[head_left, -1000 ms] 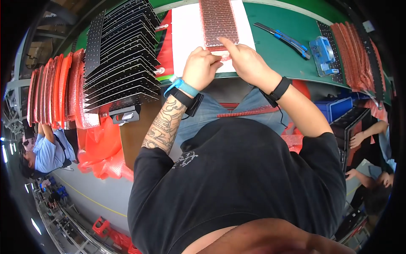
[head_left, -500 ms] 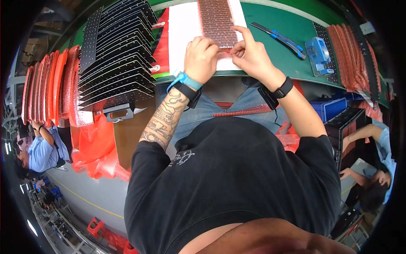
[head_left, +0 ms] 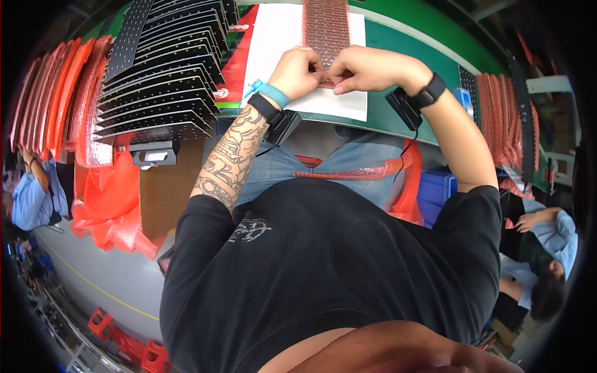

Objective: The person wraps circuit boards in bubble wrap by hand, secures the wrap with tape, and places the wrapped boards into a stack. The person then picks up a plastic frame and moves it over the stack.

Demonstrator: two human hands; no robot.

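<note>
A long parcel in red bubble wrap lies on a white sheet, running away from me. At its near end my left hand is closed in a pinch on the wrap's edge. My right hand meets it from the other side, fingers curled down and pinching the same edge. Fingertips nearly touch; the exact fold between them is partly hidden. A narrow strip of red bubble wrap lies across my lap.
Black perforated panels stand in a row at the left, beside red-wrapped pieces. More red-wrapped pieces stand at right, near a blue bin. People in light blue work at left and right.
My right hand has turned over, its raised index finger now folded down, and its forearm has swung outward. That arm now hides the blue cutter knife. The whole view has shifted slightly.
</note>
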